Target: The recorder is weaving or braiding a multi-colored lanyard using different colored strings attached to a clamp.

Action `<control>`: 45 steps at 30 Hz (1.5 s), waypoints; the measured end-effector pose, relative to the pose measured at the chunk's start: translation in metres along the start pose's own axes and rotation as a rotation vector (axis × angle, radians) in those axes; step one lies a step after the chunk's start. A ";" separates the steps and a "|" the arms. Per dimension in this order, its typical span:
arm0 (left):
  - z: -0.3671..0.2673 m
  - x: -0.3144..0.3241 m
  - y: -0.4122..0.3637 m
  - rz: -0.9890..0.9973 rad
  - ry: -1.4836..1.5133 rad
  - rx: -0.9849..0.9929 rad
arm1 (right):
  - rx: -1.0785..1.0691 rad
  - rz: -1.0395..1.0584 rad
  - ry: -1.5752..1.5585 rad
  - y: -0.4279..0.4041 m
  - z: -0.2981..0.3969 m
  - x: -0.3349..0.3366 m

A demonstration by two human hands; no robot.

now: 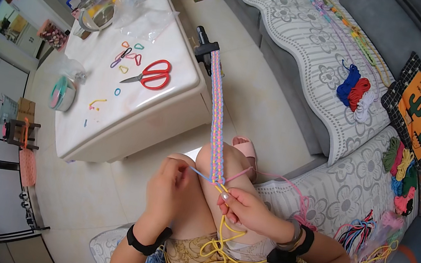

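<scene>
A braided band of pink, blue and yellow cord [217, 112] stretches from a black clamp [206, 50] at the table's edge down to above my knees. My left hand [168, 187] pinches the blue cord [200, 173], drawn out to the left from the band's lower end. Just below that end, my right hand [244, 207] grips the yellow cords [221, 232], whose slack lies looped across my lap. The pink cord [239, 174] comes out on the right side and trails to a pink bundle [305, 212] on the sofa. My left fingertips are partly hidden.
Red-handled scissors [157, 75] and several small coloured carabiners [126, 44] lie on the white table [82, 132]. Cord bundles [359, 93] rest on the covered sofa [316, 36] to the right. A loose cord pile [358, 229] and a plastic bag [383, 241] sit near my right elbow.
</scene>
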State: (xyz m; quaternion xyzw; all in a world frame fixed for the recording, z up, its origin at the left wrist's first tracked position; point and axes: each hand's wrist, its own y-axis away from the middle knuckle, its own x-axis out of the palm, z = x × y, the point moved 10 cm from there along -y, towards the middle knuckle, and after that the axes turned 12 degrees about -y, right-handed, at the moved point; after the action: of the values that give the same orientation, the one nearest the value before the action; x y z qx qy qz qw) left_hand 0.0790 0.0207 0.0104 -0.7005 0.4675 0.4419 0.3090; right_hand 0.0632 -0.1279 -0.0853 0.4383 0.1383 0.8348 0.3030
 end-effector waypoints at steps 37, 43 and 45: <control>-0.013 0.113 0.049 0.884 1.207 -0.267 | -0.336 0.094 0.816 -0.008 0.089 0.018; -0.015 0.112 0.045 0.869 1.168 -0.255 | -0.482 0.055 0.925 -0.006 0.097 0.019; -0.012 0.113 0.044 0.871 1.134 -0.268 | -0.504 0.080 0.948 -0.006 0.100 0.019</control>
State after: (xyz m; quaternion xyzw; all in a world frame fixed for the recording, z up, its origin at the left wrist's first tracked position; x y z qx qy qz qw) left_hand 0.0614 -0.0495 -0.0877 -0.6039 0.7341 0.1471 -0.2733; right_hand 0.1393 -0.1145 -0.0184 -0.0679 0.0386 0.9593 0.2713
